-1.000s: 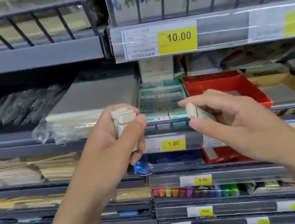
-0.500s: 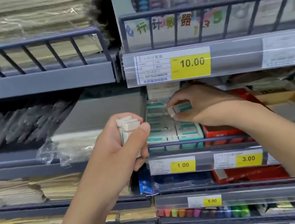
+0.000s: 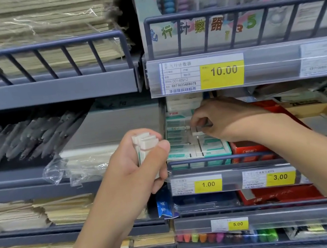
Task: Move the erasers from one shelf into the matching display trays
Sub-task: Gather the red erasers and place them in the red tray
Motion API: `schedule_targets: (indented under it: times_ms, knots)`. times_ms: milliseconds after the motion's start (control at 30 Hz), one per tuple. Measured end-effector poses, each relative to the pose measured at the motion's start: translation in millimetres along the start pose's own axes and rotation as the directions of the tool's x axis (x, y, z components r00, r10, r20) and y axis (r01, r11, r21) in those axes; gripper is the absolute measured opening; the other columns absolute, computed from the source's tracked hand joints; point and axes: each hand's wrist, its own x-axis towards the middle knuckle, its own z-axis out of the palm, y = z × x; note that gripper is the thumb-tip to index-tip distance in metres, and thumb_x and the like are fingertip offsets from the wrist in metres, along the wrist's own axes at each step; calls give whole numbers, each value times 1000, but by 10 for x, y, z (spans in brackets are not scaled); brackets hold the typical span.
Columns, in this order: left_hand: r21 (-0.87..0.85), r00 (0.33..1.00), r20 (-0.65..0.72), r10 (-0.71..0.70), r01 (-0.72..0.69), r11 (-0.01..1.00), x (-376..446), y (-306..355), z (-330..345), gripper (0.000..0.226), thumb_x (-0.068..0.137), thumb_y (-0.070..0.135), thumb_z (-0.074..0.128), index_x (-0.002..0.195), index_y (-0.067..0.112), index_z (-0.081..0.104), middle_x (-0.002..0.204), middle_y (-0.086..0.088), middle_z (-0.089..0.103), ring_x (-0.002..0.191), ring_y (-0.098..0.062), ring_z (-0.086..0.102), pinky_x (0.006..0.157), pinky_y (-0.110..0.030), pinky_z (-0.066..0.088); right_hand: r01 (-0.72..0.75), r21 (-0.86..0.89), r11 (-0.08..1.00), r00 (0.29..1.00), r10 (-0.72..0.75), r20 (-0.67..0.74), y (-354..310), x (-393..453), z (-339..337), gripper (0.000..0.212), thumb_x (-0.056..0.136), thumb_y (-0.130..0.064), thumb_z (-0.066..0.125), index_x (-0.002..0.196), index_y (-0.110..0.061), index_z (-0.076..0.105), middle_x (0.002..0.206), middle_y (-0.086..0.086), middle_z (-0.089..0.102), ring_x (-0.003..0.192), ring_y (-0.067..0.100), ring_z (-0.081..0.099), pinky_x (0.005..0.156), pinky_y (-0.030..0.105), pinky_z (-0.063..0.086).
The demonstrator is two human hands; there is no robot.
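Observation:
My left hand grips a small stack of white erasers in front of the shelf, their ends sticking up above my thumb. A green-and-white display tray full of sleeved erasers sits on the shelf above the 1.00 price tag. My right hand reaches into that tray, fingers curled down and pinching an eraser among the rows. My fingers hide most of this eraser.
A red tray stands right of the eraser tray. A blue wire rail fronts the shelf. Wrapped paper stacks and bagged pens lie to the left. The upper shelf edge with the 10.00 tag hangs just above my right hand.
My right hand carried one eraser from in front of the shelf into the green tray and lowered it among the rows. My left hand stayed in place with its stack.

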Motion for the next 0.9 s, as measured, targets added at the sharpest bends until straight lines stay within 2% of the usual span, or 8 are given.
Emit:
schedule_targets:
  times_ms: [133, 200, 267, 367, 433, 567, 700, 900]
  knots:
    - [-1, 1000, 13, -16, 16, 1000, -19, 15, 5, 22, 84, 51, 68, 100, 37, 64, 66, -2, 60, 58, -14, 49, 53, -20, 46, -6, -28, 1000, 1000, 6, 20, -5, -12, -23, 45, 96, -22, 58, 137, -38, 49, 107, -15, 61, 97, 13, 57, 80, 25, 43]
    - [10, 1000, 18, -22, 22, 1000, -20, 30, 7, 21, 85, 50, 67, 101, 36, 64, 66, -2, 61, 55, -15, 48, 54, -19, 46, 11, -15, 1000, 999, -12, -43, -24, -69, -36, 39, 96, -28, 60, 132, -38, 50, 105, -17, 62, 97, 11, 59, 80, 24, 42]
    - [37, 1000, 22, -18, 17, 999, -22, 47, 13, 23, 84, 50, 68, 101, 35, 64, 66, -4, 63, 52, -16, 48, 55, -19, 46, 76, 156, 985, 986, -50, -161, -71, -182, -42, 22, 94, -32, 61, 114, -43, 60, 96, -21, 65, 91, 3, 62, 77, 19, 44]
    - [79, 1000, 18, -4, 2, 997, -18, 61, 55, 25, 80, 54, 72, 95, 36, 64, 65, -5, 67, 48, -19, 49, 49, -23, 45, 295, 560, 774, 954, -201, -225, -243, -427, -69, 11, 93, -33, 67, 102, -38, 72, 87, -19, 71, 78, -1, 64, 70, 9, 45]
    - [107, 1000, 11, 5, -7, 994, -11, 63, 89, 24, 78, 53, 74, 90, 36, 63, 64, -5, 68, 48, -20, 50, 45, -25, 42, 378, 700, 606, 920, -328, -213, -361, -538, -91, 12, 93, -27, 69, 104, -25, 74, 87, -11, 74, 76, 1, 65, 72, 13, 48]
    - [206, 1000, -11, -6, 8, 979, -2, 58, 147, 21, 68, 49, 71, 83, 41, 58, 61, -3, 69, 44, -13, 49, 43, -24, 38, 346, 788, 510, 920, -347, -179, -452, -558, -82, 19, 85, -19, 78, 100, -9, 72, 90, 7, 73, 79, 15, 67, 73, 28, 55]
    - [401, 999, -40, 24, -6, 916, 8, 37, 177, 33, 64, 62, 72, 86, 49, 52, 69, 14, 69, 52, 0, 55, 48, -19, 42, 350, 761, 546, 923, -338, -182, -443, -566, -90, 21, 80, -18, 83, 96, -10, 72, 86, 6, 73, 74, 13, 65, 70, 24, 55]
    - [225, 1000, 20, -2, -2, 974, 12, 15, 181, 44, 73, 77, 70, 93, 41, 54, 67, 10, 60, 59, -10, 49, 52, -28, 42, 256, 858, 446, 952, -271, -143, -326, -581, -84, 13, 89, -19, 73, 101, -16, 75, 81, 3, 68, 69, 14, 59, 70, 25, 52]
